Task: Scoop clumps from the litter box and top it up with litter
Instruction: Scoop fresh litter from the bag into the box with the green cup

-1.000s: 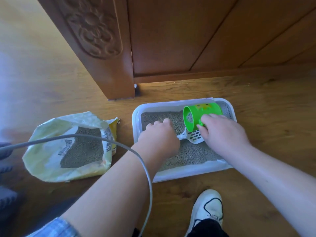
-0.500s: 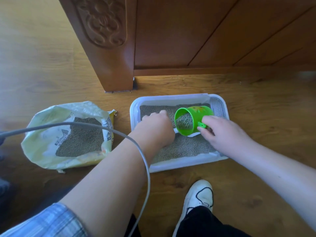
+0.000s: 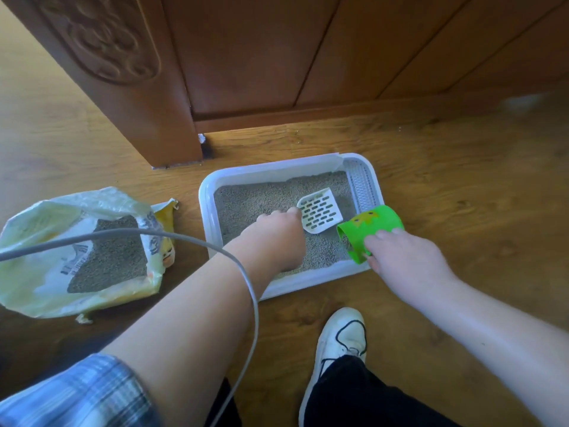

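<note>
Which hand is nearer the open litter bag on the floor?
Left. The left hand, holding the white scoop in the litter box, sits right of the bag; the right hand grips the green cup farther right.

A wood floor (image 3: 462,167) of warm brown planks fills most of the view, its grain running roughly left to right. Sunlight lies on it in a bright band (image 3: 308,140) just in front of the furniture, and the far left looks paler and washed out. Across the top stands a large piece of dark reddish-brown furniture (image 3: 246,57). Its left corner post (image 3: 160,118) reaches the floor and bears a carved scroll panel (image 3: 101,35). Right of the post the front is set back: flat boards with slanting grooves (image 3: 315,57) above a low plinth (image 3: 308,110). A small white scrap (image 3: 201,138) sits at the foot of the post
</note>
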The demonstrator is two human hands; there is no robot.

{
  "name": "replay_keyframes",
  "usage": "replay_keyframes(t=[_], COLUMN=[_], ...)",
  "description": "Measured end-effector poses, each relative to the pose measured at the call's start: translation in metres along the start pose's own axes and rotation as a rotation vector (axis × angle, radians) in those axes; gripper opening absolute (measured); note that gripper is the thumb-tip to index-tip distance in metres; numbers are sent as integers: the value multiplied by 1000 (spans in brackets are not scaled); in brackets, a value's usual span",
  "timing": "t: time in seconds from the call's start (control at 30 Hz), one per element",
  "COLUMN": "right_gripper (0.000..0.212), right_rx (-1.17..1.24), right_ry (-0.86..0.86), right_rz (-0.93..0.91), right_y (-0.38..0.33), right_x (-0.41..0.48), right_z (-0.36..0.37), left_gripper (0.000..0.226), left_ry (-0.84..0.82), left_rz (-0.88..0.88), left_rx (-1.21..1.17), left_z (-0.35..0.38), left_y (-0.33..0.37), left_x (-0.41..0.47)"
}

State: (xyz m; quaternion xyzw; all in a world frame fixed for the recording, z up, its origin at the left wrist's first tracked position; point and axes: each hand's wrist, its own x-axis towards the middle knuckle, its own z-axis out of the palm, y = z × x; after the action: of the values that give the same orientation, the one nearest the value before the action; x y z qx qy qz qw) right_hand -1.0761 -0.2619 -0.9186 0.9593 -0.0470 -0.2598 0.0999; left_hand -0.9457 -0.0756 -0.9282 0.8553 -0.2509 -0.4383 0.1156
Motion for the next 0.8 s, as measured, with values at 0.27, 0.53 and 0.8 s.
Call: replay_keyframes(t=[0.27,0.53,0.8], right_gripper=[13,17,15], right_rx=[17,107,72], right_ry=[41,19,21], right_rz=[75,100,136], right_y=[13,24,31], right_x=[0,-7,-9], right_z=[15,13,19], left_gripper=[49,42,46], left_ry=[-23,-40,-52], left_rz=[55,117,118], left_rx=[42,116,126], left_z=[21,29,35], left_y=[23,35,39], left_x=[19,32,42])
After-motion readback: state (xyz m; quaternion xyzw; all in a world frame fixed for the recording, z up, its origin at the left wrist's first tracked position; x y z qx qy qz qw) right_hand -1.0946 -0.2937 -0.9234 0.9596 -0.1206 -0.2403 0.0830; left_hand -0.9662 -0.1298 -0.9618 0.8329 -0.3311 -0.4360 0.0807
